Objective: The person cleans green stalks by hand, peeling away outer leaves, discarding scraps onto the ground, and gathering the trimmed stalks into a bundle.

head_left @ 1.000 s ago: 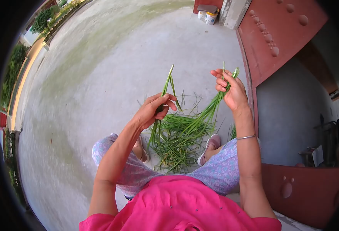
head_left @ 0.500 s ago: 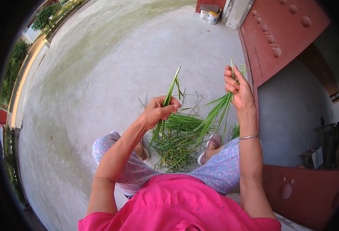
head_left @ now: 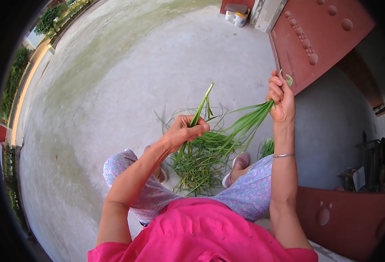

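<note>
My left hand point(head_left: 186, 132) is closed round a few long green stalks point(head_left: 203, 104), whose pale end points up and away from me. Raised at the right, my right hand point(head_left: 281, 97) grips a bunch of green leaves point(head_left: 252, 120); their long blades fan out down and to the left, and pale ends curl above the fingers. Between my feet lies a loose pile of green stalks and leaves point(head_left: 199, 170) on the concrete. Stray blades are scattered at its far edge.
A smaller green bunch point(head_left: 267, 147) lies beside my right knee. The shoe point(head_left: 238, 168) on my right foot is close to the pile. A red door point(head_left: 317, 39) stands at the right. White buckets point(head_left: 236, 18) are at the far wall.
My right hand has moved right with its bunch, and its fingers have closed more. My left hand has shifted slightly right and nearer to me, still holding its stalks.
</note>
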Motion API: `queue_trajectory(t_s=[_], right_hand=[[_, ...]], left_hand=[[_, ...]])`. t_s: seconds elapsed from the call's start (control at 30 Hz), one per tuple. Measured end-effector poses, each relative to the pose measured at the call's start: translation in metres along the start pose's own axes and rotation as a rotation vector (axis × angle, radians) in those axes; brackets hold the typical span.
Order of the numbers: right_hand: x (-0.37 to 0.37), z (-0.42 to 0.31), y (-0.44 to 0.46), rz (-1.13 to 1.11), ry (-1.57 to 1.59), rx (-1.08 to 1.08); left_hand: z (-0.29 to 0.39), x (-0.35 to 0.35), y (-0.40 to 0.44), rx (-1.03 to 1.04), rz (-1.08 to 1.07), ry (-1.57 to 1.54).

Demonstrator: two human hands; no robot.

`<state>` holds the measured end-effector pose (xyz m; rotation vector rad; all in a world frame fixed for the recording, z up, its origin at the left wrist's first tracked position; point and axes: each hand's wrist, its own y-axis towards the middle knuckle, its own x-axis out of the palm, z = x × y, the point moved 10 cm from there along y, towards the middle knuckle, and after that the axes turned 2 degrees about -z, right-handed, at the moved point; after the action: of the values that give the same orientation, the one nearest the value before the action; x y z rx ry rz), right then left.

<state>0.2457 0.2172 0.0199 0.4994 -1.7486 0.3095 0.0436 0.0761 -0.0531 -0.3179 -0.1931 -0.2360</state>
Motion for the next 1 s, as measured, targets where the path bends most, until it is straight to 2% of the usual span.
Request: queue_trajectory(t_s=[0.13, 0.37, 0.53, 0.77, 1.0], right_hand=[[0.024, -0.005, -0.007, -0.107, 0.121, 0.032], [0.076, -0.013, -0.029, -0.476, 0.364, 0.051], [0.106, -0.013, -0.046, -0.650, 0.396, 0.076], [0.114, -0.020, -0.054, -0.679, 0.462, 0.034], [0.108, -0.021, -0.049, -0.628, 0.454, -0.010]], left_hand=[[-0.001, 0.002, 0.002, 0.007, -0.025, -0.020], [-0.004, -0.005, 0.005, -0.012, 0.057, -0.123], [-0.007, -0.010, 0.008, -0.019, 0.078, -0.150], [-0.018, -0.005, 0.010, -0.065, 0.053, -0.142], [-0.007, 0.022, 0.006, -0.041, -0.118, -0.117]])
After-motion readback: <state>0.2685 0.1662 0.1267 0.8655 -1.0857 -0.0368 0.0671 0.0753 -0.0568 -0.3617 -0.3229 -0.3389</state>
